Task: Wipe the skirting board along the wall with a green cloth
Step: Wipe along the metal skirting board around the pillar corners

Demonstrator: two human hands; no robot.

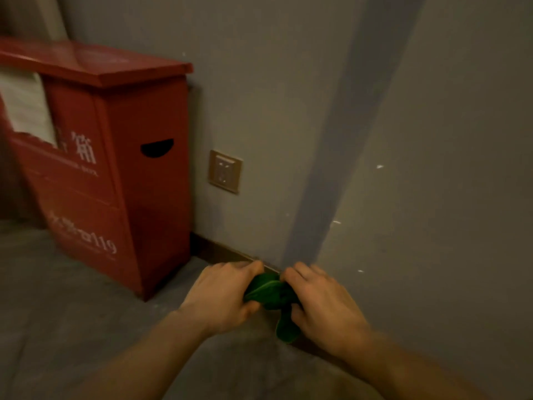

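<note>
Green cloth (269, 295): bunching up between both hands low at the foot of the wall, one loose tail hanging down toward the floor.
Left hand (223, 295): reaching forward palm down, fingers curling around the cloth's left end and clenching it, knuckles pointing at the wall.
Right hand (323, 306): mirroring it from the other side, fingers pinching the cloth's right end, thumb tucking under the hanging tail.
Forearms: both stretching in bare from the bottom edge, converging toward the cloth.
Floor (72, 327): grey and bare, lying open to the left of the hands.
Skirting board (222, 251): running as a dark strip along the wall's base, just beyond the fingertips, its right stretch hiding behind the hands.
Red cabinet (115, 168): standing against the wall, closing off the skirting's left end.
Wall socket (225, 171): sitting on the wall above the skirting, between cabinet and hands.
Wall (432, 140): rising grey, a darker band crossing it diagonally.
</note>
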